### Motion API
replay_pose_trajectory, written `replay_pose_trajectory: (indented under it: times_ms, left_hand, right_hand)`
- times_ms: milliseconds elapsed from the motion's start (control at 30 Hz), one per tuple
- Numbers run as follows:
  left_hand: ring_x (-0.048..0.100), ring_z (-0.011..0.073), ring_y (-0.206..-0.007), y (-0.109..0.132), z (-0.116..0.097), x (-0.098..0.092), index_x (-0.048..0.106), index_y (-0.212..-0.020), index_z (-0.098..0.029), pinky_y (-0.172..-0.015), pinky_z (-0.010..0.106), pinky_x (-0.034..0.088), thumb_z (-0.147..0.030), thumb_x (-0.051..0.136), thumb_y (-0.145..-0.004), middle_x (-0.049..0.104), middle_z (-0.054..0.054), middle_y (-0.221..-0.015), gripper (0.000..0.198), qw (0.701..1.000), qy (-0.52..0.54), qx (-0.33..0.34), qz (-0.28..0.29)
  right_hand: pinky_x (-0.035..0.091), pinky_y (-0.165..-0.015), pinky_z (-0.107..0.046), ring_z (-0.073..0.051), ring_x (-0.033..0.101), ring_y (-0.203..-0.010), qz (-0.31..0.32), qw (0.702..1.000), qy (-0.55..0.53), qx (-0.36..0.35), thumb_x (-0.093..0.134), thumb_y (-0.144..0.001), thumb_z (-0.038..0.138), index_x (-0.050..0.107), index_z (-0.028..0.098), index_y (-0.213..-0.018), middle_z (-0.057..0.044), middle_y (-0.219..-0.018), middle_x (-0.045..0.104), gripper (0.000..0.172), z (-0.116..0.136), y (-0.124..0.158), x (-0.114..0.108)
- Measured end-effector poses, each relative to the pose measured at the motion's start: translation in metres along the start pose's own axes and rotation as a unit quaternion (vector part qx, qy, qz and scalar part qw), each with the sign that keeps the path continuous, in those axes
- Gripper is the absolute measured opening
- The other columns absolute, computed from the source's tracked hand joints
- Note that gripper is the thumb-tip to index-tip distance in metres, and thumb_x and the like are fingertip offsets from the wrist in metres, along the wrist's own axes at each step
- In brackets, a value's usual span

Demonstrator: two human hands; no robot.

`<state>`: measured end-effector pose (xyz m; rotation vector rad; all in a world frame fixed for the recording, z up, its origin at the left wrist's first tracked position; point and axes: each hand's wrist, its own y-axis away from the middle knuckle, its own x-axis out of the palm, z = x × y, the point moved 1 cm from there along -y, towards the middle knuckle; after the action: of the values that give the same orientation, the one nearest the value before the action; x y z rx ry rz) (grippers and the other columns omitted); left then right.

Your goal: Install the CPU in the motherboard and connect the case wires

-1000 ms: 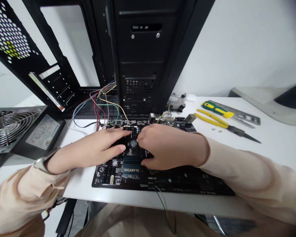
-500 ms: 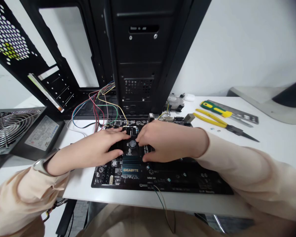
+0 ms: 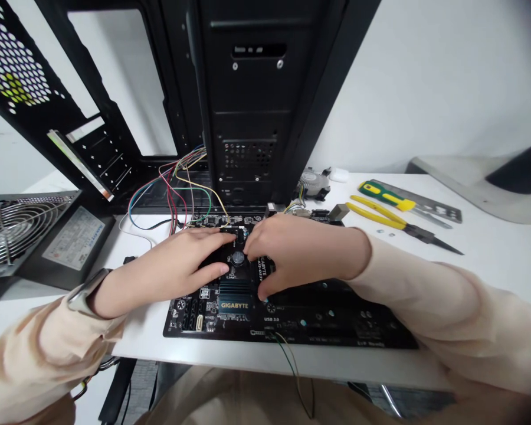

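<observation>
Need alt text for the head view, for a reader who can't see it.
The left hand and right hand rest on a black Gigabyte motherboard lying on a white desk, before an open black PC case. Yellow long-nose pliers lie right, a power supply left.

The left hand reaches in from 8 o'clock, palm down, its fingers spread and pointing toward 3 o'clock. The right hand comes in from 4 o'clock, arched, with its fingers curled downward toward 8 o'clock. Both sets of fingertips sit just beside each other, and a beige sleeve covers each forearm.
</observation>
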<state>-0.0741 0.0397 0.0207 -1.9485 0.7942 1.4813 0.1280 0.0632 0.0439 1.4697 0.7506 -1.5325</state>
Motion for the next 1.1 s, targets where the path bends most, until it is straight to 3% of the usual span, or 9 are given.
replay_pose_trajectory:
  times_ms: [67, 200, 367, 500, 600, 767, 967, 1100]
  left_hand:
    - [0.061, 0.0262, -0.112, 0.001, 0.001, -0.002, 0.05, -0.132, -0.011, -0.095, 0.04, 0.049, -0.036, 0.042, -0.096, 0.062, 0.015, -0.126, 0.044, 0.999, 0.004, 0.015, -0.033]
    - [0.059, 0.0213, -0.114, 0.007, 0.001, -0.016, 0.056, -0.123, -0.01, -0.098, 0.032, 0.046, -0.031, 0.044, -0.095, 0.063, 0.013, -0.124, 0.036, 0.985, 0.023, 0.029, -0.166]
    - [0.064, 0.0185, -0.097, 0.014, 0.002, -0.027, 0.063, -0.107, -0.016, -0.086, 0.028, 0.048, -0.029, 0.045, -0.093, 0.069, 0.006, -0.108, 0.027, 0.959, 0.082, -0.044, -0.269]
    - [0.058, 0.0139, -0.065, 0.015, 0.01, -0.032, 0.066, -0.089, -0.019, -0.059, 0.024, 0.043, -0.033, 0.049, -0.088, 0.065, -0.001, -0.073, 0.023, 0.929, 0.118, -0.162, -0.31]
    - [0.046, 0.0113, -0.052, 0.016, 0.015, -0.038, 0.062, -0.071, -0.02, -0.051, 0.024, 0.035, -0.034, 0.048, -0.084, 0.052, -0.004, -0.056, 0.023, 0.911, 0.127, -0.216, -0.328]
    - [0.032, 0.0098, -0.046, 0.017, 0.018, -0.045, 0.056, -0.06, -0.02, -0.047, 0.024, 0.027, -0.033, 0.048, -0.082, 0.038, -0.006, -0.049, 0.026, 0.896, 0.145, -0.252, -0.335]
    - [0.036, 0.0106, -0.048, 0.019, 0.023, -0.042, 0.054, -0.058, -0.019, -0.046, 0.025, 0.027, -0.036, 0.047, -0.079, 0.04, -0.005, -0.05, 0.027, 0.887, 0.106, -0.266, -0.361]
    - [0.034, 0.0114, -0.048, 0.022, 0.026, -0.045, 0.048, -0.053, -0.02, -0.047, 0.026, 0.026, -0.038, 0.045, -0.079, 0.035, -0.004, -0.048, 0.032, 0.886, 0.066, -0.278, -0.366]
  right_hand:
    - [0.046, -0.073, -0.033, -0.023, 0.064, -0.081, -0.003, 1.0, 0.002, 0.003, 0.076, -0.069, 0.049, 0.075, 0.016, -0.082, -0.008, -0.081, 0.071, 0.036, 0.001, 0.0, 0.001]
    - [0.047, -0.077, -0.034, -0.025, 0.064, -0.087, 0.028, 0.999, 0.01, 0.012, 0.074, -0.071, 0.051, 0.073, 0.015, -0.085, -0.008, -0.083, 0.071, 0.038, 0.003, -0.001, 0.0]
    - [0.047, -0.078, -0.034, -0.025, 0.064, -0.088, 0.037, 0.999, 0.008, 0.019, 0.074, -0.072, 0.051, 0.073, 0.015, -0.086, -0.008, -0.085, 0.07, 0.039, 0.004, -0.002, -0.001]
    - [0.047, -0.077, -0.034, -0.025, 0.064, -0.088, 0.018, 1.0, -0.011, 0.014, 0.076, -0.07, 0.048, 0.073, 0.015, -0.084, -0.008, -0.085, 0.07, 0.036, 0.002, -0.001, 0.001]
    - [0.047, -0.079, -0.034, -0.024, 0.064, -0.088, -0.004, 1.0, -0.029, 0.002, 0.078, -0.068, 0.046, 0.074, 0.017, -0.084, -0.007, -0.084, 0.07, 0.033, 0.001, -0.001, 0.002]
    - [0.048, -0.08, -0.035, -0.025, 0.064, -0.09, -0.002, 1.0, -0.021, 0.001, 0.076, -0.069, 0.046, 0.074, 0.015, -0.089, -0.009, -0.09, 0.071, 0.037, 0.001, -0.001, 0.003]
    - [0.049, -0.084, -0.037, -0.027, 0.064, -0.094, 0.025, 1.0, -0.012, 0.013, 0.074, -0.072, 0.044, 0.073, 0.012, -0.093, -0.011, -0.095, 0.071, 0.038, 0.006, -0.001, 0.0]
    - [0.049, -0.084, -0.035, -0.025, 0.065, -0.093, 0.003, 1.0, -0.02, 0.011, 0.072, -0.073, 0.04, 0.074, 0.013, -0.087, -0.011, -0.092, 0.072, 0.031, 0.009, -0.001, -0.001]
